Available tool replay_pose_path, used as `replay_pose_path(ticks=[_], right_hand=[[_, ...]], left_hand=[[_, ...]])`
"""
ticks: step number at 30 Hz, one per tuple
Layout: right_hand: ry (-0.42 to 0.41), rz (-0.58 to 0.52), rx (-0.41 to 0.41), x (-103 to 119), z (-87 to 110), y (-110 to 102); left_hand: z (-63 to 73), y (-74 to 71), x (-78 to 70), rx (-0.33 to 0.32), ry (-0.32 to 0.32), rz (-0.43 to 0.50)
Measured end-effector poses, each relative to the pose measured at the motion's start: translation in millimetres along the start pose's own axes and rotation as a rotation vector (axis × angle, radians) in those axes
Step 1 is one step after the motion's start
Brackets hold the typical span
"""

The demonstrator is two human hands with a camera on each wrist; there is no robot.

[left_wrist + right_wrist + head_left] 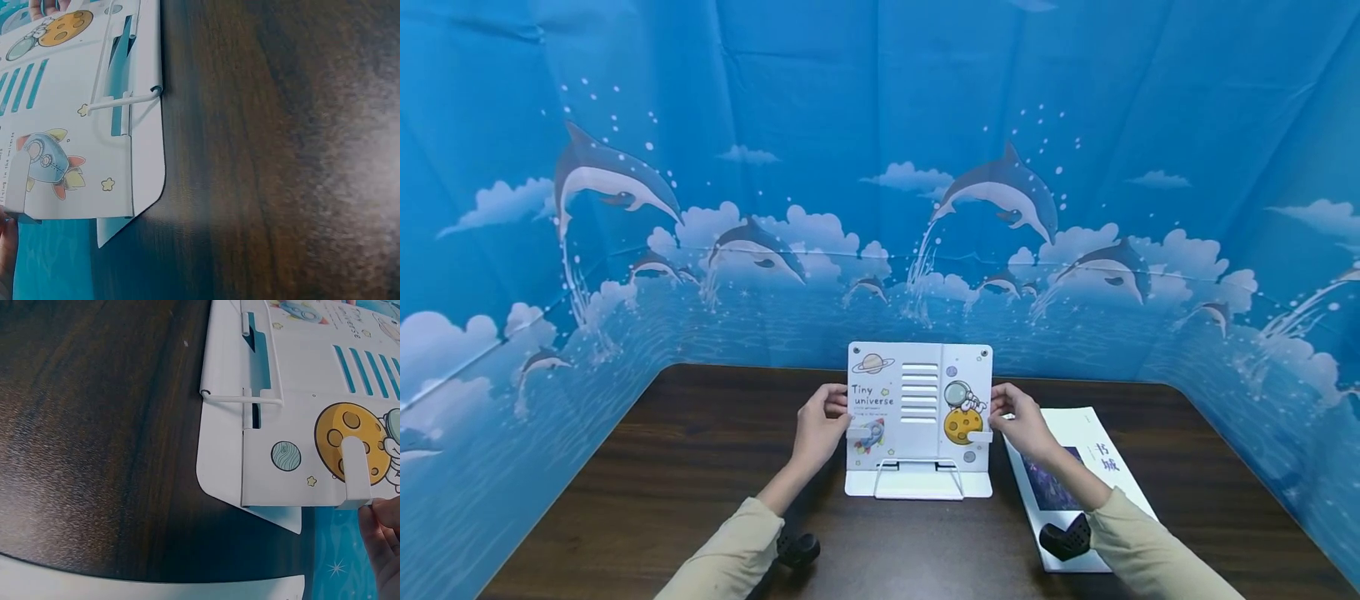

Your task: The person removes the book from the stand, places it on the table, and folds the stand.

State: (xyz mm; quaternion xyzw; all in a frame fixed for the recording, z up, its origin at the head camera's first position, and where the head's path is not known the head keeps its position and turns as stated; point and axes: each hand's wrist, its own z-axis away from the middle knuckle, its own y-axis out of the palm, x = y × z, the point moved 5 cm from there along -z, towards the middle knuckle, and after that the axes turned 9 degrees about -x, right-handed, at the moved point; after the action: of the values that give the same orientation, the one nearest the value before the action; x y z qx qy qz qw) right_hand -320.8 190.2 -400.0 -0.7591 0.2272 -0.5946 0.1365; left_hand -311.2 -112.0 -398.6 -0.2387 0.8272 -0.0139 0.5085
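A white metal book stand (917, 400), printed with a planet, a rocket and an astronaut on a yellow moon, stands propped upright on the table. My left hand (820, 427) grips its left edge, the thumb beside the small side clip (858, 432). On the opposite edge, my right hand (1024, 427) pinches the panel close to the other clip (356, 472). A white wire bracket (917, 497) folds out at the stand's foot, over the flat base lip (149, 150). In the left wrist view only a bit of the left fingers (7, 250) shows.
A white book (1123, 479) with a dark picture on its cover lies to the right, partly under my right forearm. Brown wood table (715, 467) surrounds the stand. Behind rises a blue dolphin-print curtain (820, 125).
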Motion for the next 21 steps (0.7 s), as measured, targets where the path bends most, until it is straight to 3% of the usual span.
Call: replay_pose_path(ticks=[11, 21], right_hand=[[-0.011, 0.025, 0.001, -1, -3.2, 6], [-0.044, 0.005, -0.023, 4, -13.1, 13]], left_hand=[[18.3, -10.0, -1.0, 0.008, -0.032, 0.013], [37.8, -18.3, -9.3, -0.027, -0.068, 0.052]])
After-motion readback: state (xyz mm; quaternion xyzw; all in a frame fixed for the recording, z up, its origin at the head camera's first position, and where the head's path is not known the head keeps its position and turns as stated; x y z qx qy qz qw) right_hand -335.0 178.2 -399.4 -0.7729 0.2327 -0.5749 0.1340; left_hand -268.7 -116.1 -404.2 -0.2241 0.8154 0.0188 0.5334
